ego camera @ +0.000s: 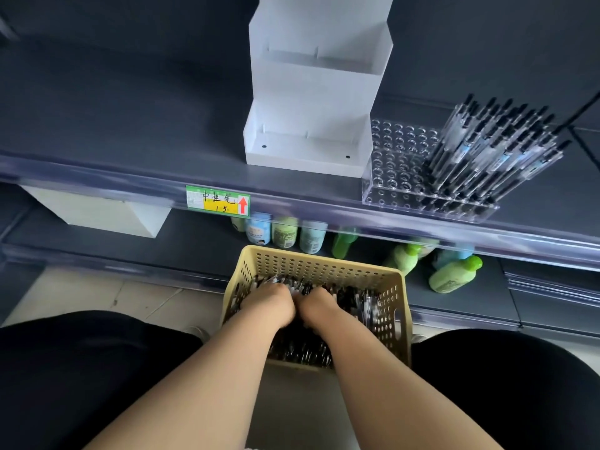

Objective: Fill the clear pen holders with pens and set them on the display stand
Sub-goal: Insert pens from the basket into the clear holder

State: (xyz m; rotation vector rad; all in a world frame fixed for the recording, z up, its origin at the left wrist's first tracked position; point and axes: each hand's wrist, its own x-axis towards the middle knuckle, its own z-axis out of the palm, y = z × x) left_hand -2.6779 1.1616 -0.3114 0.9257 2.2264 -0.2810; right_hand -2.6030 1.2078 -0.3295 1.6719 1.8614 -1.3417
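Left hand (267, 305), right hand (317, 306) in basket (319, 264), bottles (454, 276)

I logged green and blue bottles (454, 276) on the lower shelf (194, 243), a price label (217, 201) above them, a white box (97, 213) at left.

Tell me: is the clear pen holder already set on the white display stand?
No, the clear pen holder stands on the shelf, right of the display stand.

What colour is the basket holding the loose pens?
The basket is pale yellow, dotted with round holes; the head view shows it.
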